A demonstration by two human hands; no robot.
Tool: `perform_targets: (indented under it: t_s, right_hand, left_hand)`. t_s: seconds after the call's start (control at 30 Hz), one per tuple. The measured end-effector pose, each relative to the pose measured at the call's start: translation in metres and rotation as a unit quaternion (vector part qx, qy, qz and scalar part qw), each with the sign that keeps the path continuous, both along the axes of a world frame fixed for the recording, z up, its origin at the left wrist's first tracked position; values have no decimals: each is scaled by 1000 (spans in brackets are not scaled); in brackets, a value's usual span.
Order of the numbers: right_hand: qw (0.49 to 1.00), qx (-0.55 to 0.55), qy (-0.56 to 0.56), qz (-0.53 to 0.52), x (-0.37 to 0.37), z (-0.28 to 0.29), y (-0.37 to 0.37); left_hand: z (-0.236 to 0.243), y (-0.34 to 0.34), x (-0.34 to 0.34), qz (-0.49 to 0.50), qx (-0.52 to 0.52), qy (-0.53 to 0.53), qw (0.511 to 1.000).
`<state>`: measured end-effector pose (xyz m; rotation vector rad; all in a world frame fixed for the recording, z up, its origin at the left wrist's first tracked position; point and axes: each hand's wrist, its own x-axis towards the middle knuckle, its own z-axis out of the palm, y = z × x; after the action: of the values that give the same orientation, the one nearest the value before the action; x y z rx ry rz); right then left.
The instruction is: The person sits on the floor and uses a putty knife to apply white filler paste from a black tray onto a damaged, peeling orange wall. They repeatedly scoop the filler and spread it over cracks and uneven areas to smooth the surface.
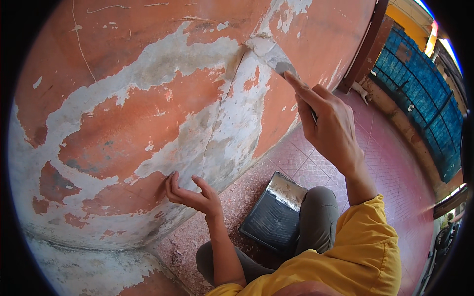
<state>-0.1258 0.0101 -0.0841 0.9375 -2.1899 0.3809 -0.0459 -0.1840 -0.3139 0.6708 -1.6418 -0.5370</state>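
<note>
My right hand is closed round the handle of a putty knife, index finger stretched along it toward the blade. The blade lies against the wall, at the top of a long crack, and pale filler shows on the blade and at its edge. Orange paint has peeled off the wall in large patches, baring whitish plaster. Lower down, my left hand rests its fingertips at the wall, fingers loosely curled and apart from the thumb, with nothing in it.
Between my knees and the wall stands a black paint tray with whitish material in its far end. Paint flakes litter the floor along the wall's foot. Reddish tiles stretch to the right, toward a blue-covered metal gate.
</note>
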Motion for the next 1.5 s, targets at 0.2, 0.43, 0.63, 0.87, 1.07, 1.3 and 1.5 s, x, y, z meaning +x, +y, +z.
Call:
perform_targets:
  t_s: [0.2,0.43,0.63,0.87,1.07,1.3,1.5]
  right_hand:
    - [1000,3,9,-12,9,3,9]
    - [999,1,33,-22,-5,5,2]
    - [1000,18,5,-16,-7,0,13]
    - [1000,3,26,0,-12,15,13]
    - [998,47,30,-22,-16,5,18]
    - [999,-1,36,-4,-18,13,16]
    - [999,20,25,-11,-17,4,15]
  left_hand:
    - [-2,-3,2,0,-10,3,1000]
    - [-1,-2,2,-2,-3,4,1000]
    - [0,-2,4,-2,-3,2,1000]
    - [1,-1,2,-3,-2,7,1000]
    - [0,-1,3,-8,4,6,1000]
    - [2,-1,3,-3,-1,9,1000]
    - [0,-1,3,-9,5,5,1000]
